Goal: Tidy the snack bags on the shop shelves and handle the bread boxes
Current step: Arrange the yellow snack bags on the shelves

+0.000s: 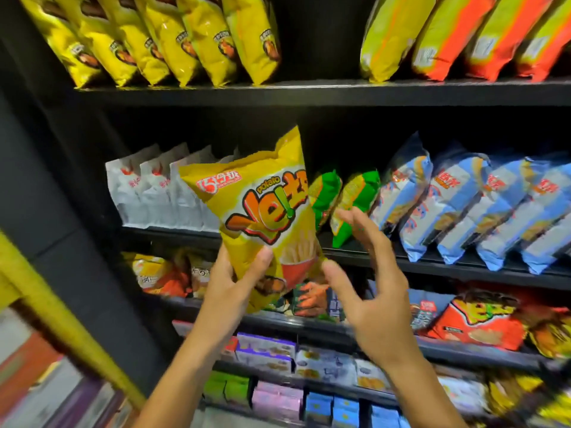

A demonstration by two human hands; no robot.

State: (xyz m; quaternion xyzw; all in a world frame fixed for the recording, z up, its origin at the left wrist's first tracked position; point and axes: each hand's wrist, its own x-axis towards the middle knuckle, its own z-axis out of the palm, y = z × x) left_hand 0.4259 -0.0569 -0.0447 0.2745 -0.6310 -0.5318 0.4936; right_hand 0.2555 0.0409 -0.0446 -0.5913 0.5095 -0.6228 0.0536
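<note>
Two hands are up in front of the shelves, and we are looking at them from above and behind. Our left hand (238,276) is gripping a yellow potato-stick bag (265,217) by its lower edge, thumb across the front, fingers curled behind, and we are holding it tilted in the air in front of the middle shelf (432,261), not resting on anything. Our right hand (367,282) is hovering just beside the bag's lower right corner, fingers spread and loosely bent, grasping nothing; whether the thumb is brushing the bag, we cannot tell.

Behind the bag, on that middle shelf, white bags (154,193) are standing in a row at the left, two green bags (349,196) are leaning just to the right of the one we hold, and blue bags (482,211) are leaning in a row further right. Up on the top shelf (309,94), yellow bags (173,38) are lining the left side and yellow-and-orange bags (463,35) the right. Lower down, a red bag (475,325) is lying at the right, and boxes (265,350) in purple, pale blue and green are filling the lowest shelves, too blurred for us to read.
</note>
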